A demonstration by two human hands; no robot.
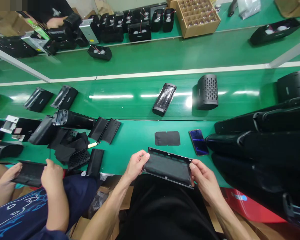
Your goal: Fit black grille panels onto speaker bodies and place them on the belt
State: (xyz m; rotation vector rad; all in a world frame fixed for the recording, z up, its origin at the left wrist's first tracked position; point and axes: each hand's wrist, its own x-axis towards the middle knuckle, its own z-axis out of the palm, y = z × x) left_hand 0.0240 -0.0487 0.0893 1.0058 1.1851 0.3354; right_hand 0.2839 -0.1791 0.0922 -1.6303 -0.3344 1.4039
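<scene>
A flat black rectangular panel [168, 166] with a dark fabric face is held over the near edge of the green bench. My left hand [136, 164] grips its left end, fingers curled over the top corner. At the other end my right hand [203, 176] pinches the panel with thumb and fingers. A loose black fabric sheet [167, 138] lies on the bench just beyond the panel. A dark phone [198, 142] rests to the right of that sheet.
A co-worker's hands [48, 175] at the left hold another black panel [30, 173]. Black speaker housings are stacked at the right [260, 146] and scattered at the left [70, 120]. Two speaker bodies [164, 99] [207, 92] sit on the conveyor belt. A cardboard divider box [197, 16] stands beyond.
</scene>
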